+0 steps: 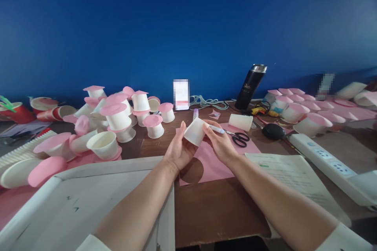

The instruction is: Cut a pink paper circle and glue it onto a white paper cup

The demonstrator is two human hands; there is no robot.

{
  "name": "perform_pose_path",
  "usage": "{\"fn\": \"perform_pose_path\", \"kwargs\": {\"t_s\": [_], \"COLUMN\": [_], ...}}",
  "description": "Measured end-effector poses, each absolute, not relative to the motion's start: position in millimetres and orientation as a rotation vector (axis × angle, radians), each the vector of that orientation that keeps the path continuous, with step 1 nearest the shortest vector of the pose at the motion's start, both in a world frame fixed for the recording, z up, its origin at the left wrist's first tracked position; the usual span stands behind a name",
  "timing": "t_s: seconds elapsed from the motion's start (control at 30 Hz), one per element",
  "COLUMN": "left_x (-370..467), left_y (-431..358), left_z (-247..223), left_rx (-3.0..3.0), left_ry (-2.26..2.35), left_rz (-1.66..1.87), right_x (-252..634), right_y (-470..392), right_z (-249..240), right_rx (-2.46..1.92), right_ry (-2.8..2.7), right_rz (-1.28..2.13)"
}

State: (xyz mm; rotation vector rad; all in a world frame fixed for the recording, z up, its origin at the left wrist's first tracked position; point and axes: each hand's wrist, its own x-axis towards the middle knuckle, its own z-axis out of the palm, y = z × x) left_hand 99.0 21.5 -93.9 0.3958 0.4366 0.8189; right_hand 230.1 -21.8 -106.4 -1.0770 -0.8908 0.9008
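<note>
A white paper cup (194,131) is tilted in my left hand (178,147), whose thumb and fingers wrap around its side. My right hand (219,143) has its fingertips at the cup's right edge. A slim white-and-blue marker (216,129) sticks out from between the right hand's fingers. Just behind the cup shows a purple-topped tube (196,113). Below both hands lies a pink paper sheet (216,168) with a round hole cut in it. Black-handled scissors (240,139) rest on its right part, and another white cup (240,122) lies on its side behind them.
White cups with pink paper discs (116,115) crowd the left; more pink-topped cups (312,121) stand right. A phone (181,95) and black thermos (250,86) stand by the blue wall. A white box (103,200), printed paper (290,176) and power strip (330,164) lie nearer.
</note>
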Motion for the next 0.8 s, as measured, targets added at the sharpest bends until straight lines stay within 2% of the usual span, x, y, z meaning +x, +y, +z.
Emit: {"fn": "perform_pose_path", "kwargs": {"t_s": [0.23, 0.43, 0.8], "left_x": [108.8, 108.5, 106.4], "left_y": [8.9, 18.0, 22.0], "left_z": [-102.8, -109.1, -113.6], "left_rx": [0.734, 0.580, 0.651], "left_ry": [0.374, 0.558, 0.627], "left_rz": [0.873, 0.957, 0.994], "right_x": [235.9, 237.9, 228.8], "right_y": [-19.4, -20.4, -41.1], "right_z": [-109.4, -111.2, -87.3], "right_rx": [-1.227, -1.384, -1.217], "right_ry": [-0.971, -1.198, -1.477], "right_rz": [0.745, 0.306, -0.133]}}
